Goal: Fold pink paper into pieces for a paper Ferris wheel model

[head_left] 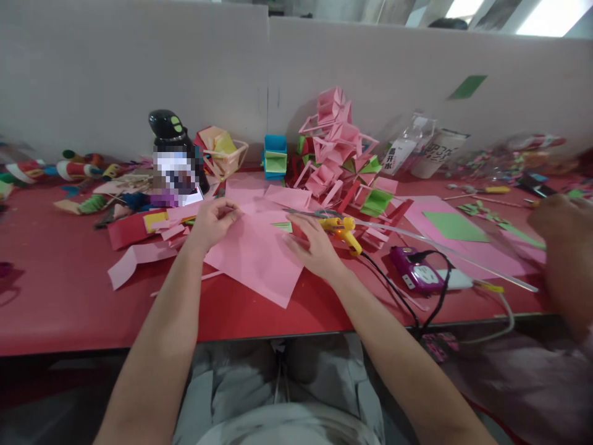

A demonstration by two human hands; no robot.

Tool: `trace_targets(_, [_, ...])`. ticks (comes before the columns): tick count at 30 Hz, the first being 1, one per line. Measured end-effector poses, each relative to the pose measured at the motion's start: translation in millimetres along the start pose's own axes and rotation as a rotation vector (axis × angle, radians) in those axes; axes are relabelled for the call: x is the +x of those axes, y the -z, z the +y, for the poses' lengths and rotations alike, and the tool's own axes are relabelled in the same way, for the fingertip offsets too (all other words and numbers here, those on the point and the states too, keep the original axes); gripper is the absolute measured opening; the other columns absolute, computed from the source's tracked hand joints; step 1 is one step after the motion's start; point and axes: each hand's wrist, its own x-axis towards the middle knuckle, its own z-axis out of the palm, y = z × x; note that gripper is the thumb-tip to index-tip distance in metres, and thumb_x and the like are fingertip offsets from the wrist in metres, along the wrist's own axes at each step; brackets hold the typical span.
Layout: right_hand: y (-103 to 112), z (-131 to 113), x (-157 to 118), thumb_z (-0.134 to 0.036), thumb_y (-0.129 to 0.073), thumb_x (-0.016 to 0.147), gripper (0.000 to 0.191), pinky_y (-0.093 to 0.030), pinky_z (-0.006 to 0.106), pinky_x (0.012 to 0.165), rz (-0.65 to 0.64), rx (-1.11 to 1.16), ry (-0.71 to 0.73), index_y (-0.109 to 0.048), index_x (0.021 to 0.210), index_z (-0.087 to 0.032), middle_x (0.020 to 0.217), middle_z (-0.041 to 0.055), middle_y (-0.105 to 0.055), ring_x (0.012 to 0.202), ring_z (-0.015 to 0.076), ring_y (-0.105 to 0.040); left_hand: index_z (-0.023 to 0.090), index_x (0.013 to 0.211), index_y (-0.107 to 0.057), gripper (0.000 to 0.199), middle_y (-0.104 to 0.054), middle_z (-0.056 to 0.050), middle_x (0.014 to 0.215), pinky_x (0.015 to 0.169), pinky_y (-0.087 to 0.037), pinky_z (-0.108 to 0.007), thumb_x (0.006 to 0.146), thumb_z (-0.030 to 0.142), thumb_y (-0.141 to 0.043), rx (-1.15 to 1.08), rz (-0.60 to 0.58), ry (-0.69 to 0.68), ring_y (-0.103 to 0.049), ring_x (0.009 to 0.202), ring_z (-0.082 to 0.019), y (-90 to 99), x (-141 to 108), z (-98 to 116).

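A large sheet of pink paper (259,259) lies at an angle on the table in front of me. Over its left part, my left hand (214,222) is closed, thumb and fingertips drawn together; whatever they pinch, if anything, is too small to make out. My right hand (317,247) rests at the sheet's right side, open, with fingers stretched and thumb apart. Small green paper strips (282,227) lie on the sheet just left of its fingers. Scissors (319,214) lie beyond my right fingertips. A yellow glue gun (343,230) with a long clear glue stick lies beside that hand.
Pink folded-paper shapes (331,148) are piled behind. A black bottle (173,133) stands back left, near paper scraps (173,232). At right are a purple power box (419,270) with cables, green paper (456,227) and a co-worker's hand (563,228). A white cup (438,154) leans near the wall.
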Motion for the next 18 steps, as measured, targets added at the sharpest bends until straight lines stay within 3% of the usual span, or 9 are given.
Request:
trace_targets(4, [-1, 7, 1, -0.032, -0.054, 0.097, 0.021, -0.052, 0.035, 0.082, -0.042, 0.03, -0.122, -0.071, 0.094, -0.019, 0.092, 0.007, -0.076, 0.086, 0.0211, -0.069, 0.019, 0.092, -0.066, 0.019, -0.069, -0.007, 0.093, 0.084, -0.052, -0.037, 0.087, 0.036, -0.061, 0.143, 0.038, -0.098, -0.065, 0.09, -0.023, -5.5, 0, 1])
trace_targets(7, [0, 7, 0, -0.027, -0.055, 0.095, 0.019, -0.051, 0.031, 0.077, -0.027, 0.023, -0.111, -0.071, 0.089, -0.019, 0.088, 0.0053, -0.076, 0.08, 0.0191, -0.068, 0.021, 0.111, -0.067, 0.026, -0.065, -0.01, 0.126, 0.107, -0.041, -0.046, 0.089, 0.033, -0.059, 0.392, 0.051, -0.28, -0.057, 0.122, -0.028, -17.2, -5, 12])
trace_targets(9, [0, 6, 0, -0.025, -0.055, 0.094, 0.017, -0.051, 0.031, 0.078, -0.034, 0.01, -0.052, -0.071, 0.091, -0.019, 0.09, 0.0057, -0.075, 0.081, 0.0191, -0.068, 0.025, 0.115, -0.068, 0.027, -0.059, -0.008, 0.14, 0.114, -0.032, -0.049, 0.09, 0.032, -0.061, 0.524, 0.034, -0.374, -0.048, 0.133, -0.029, -27.7, -10, 22])
trace_targets(13, [-3, 7, -2, -0.021, -0.055, 0.093, 0.017, -0.051, 0.031, 0.079, -0.035, 0.001, 0.014, -0.072, 0.094, -0.02, 0.091, 0.0063, -0.074, 0.082, 0.0188, -0.068, 0.027, 0.095, -0.074, 0.014, -0.066, -0.002, 0.132, 0.112, -0.033, -0.047, 0.091, 0.029, -0.06, 0.572, -0.033, -0.505, -0.05, 0.13, -0.029, -46.3, -16, 37])
trace_targets(18, [-4, 7, -4, -0.023, -0.054, 0.093, 0.018, -0.051, 0.032, 0.08, -0.009, -0.029, -0.014, -0.072, 0.093, -0.021, 0.087, 0.0063, -0.072, 0.081, 0.0191, -0.066, 0.026, 0.086, -0.072, 0.008, -0.07, -0.002, 0.123, 0.107, -0.036, -0.045, 0.085, 0.024, -0.065, 0.565, -0.036, -0.467, -0.055, 0.122, -0.028, -54.5, -17, 40])
